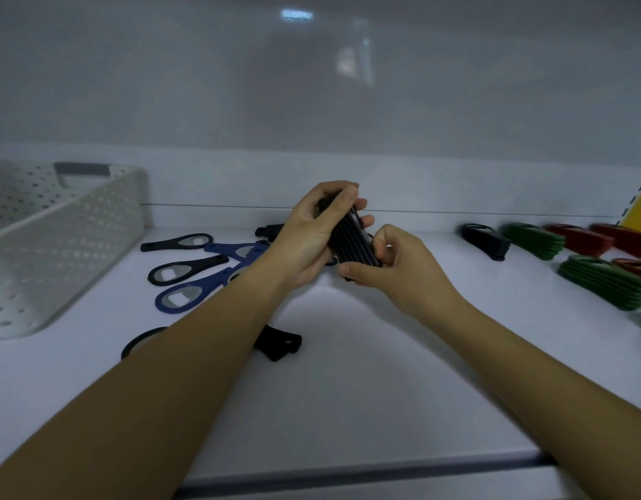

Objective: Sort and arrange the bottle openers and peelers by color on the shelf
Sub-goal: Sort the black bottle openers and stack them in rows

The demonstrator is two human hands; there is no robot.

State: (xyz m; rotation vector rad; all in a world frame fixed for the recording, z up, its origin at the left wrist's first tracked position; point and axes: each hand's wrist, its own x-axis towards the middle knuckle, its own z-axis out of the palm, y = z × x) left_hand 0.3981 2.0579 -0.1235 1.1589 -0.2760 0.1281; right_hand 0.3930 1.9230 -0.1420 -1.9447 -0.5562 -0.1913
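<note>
- While the left hand (308, 236) and the right hand (398, 272) work together above the middle of the shelf (348, 409), the sorting looks more than half done, judging by the piles on the right.
- The left hand wraps its fingers and thumb round a stack of black openers (351, 240), held on edge. The right hand pinches the stack's near end from below, probably to square it up.
- Done, as far as can be seen: on the right lie a black pile (486, 241), 2 green piles (533, 241), the second nearer and further right, and red piles (582, 241) behind them. Each colour is kept to itself, though that side is blurred.
- Left to do: loose pieces lie scattered on the left, at least 2 black openers (185, 270) and several blue openers (189, 294), some overlapping.
- 1 more black piece (279, 342) lies just beside the left forearm, partly hidden; whether it is an opener or a peeler I cannot tell.
- The blue ones have no pile of their own in view, so they probably come after the black.
- The white basket (77, 232) with holes stands at the far left, near the loose pieces. Only its walls show, and what is in it I cannot tell.
</note>
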